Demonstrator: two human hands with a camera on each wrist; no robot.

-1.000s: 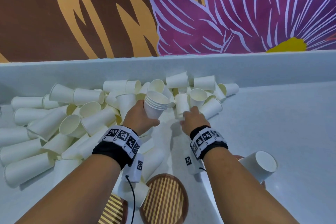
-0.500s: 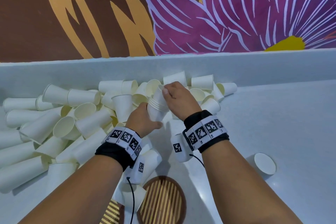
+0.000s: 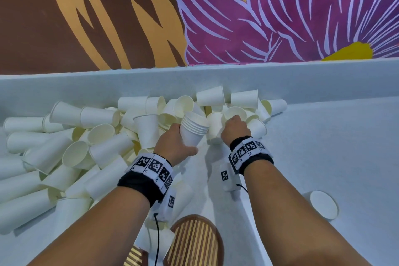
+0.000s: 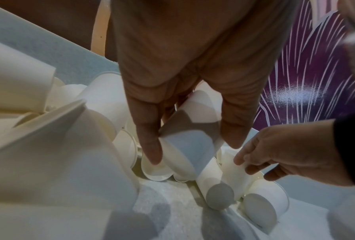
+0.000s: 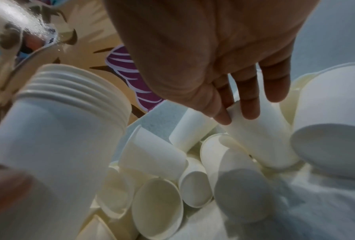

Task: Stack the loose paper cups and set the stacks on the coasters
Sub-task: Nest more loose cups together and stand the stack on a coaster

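Note:
My left hand [image 3: 184, 139] grips a tilted stack of several nested white paper cups [image 3: 194, 127] above the heap of loose cups [image 3: 97, 136]. The left wrist view shows finger and thumb curled round the stack's lower end [image 4: 193, 126]. Just right of the stack, my right hand [image 3: 232, 124] reaches down into the heap. In the right wrist view its thumb and fingers [image 5: 250, 104] pinch the rim of one loose cup [image 5: 258, 139] lying among others. Two round slatted bamboo coasters [image 3: 194, 242] [image 3: 136, 257] lie near me between my forearms, partly hidden.
The cups lie on a pale blue-grey counter [image 3: 323, 147] with a raised back ledge [image 3: 86, 86] under a painted wall. One lone cup [image 3: 323, 204] lies on its side at the right. Bare counter stretches to the right of the heap.
My right hand left the top of the stack and dropped right into the heap, onto a loose cup. The stack in my left hand stayed put and shows one more rim.

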